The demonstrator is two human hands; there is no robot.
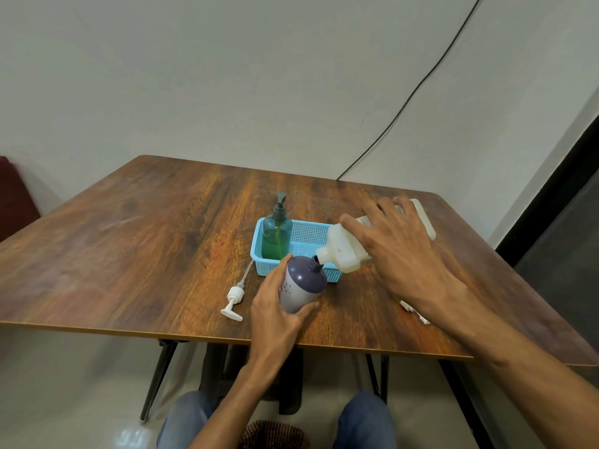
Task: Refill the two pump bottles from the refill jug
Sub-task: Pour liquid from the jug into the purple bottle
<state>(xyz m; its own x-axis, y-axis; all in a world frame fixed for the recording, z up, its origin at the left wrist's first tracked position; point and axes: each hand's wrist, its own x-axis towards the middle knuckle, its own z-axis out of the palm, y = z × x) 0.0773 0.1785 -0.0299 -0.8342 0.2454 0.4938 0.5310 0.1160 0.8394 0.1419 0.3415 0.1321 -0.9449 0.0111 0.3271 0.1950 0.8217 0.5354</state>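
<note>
While seated at a brown wood-grain table [129,254], knees in blue jeans [184,416] below its near edge, faces a pale wall crossed by a black cable [421,82].

Holds the white refill jug [340,251] tipped spout-down over the middle of the table, with the right hand [398,247] clamped across its upper side, fingers apart and bent over the body, thumb stretched along the near face. Covers much of the jug that way; cannot tell whether any print sits under the hand. Keeps the spout at the open neck of the purple bottle [303,283].

Leaves a light blue mesh basket [308,234] just behind, its right half blocked by the jug and its near wall partly by the bottle.

Grips the purple bottle with the left hand [275,306], fingers curled round the left side, thumb round the near side, neck tilted toward the jug. Cannot tell whether its base rests on the table. Bears a white label with a red patch and grey dots, wording too small to read.

Stands the green pump bottle [276,234] upright in the basket's left end, dark pump fitted, green liquid filling most of it.

Leaves a white pump head [235,299] with its dip tube flat on the table, just left of the left hand, apart from it.

Hides most of some small white pieces [406,306] under the right wrist.
</note>
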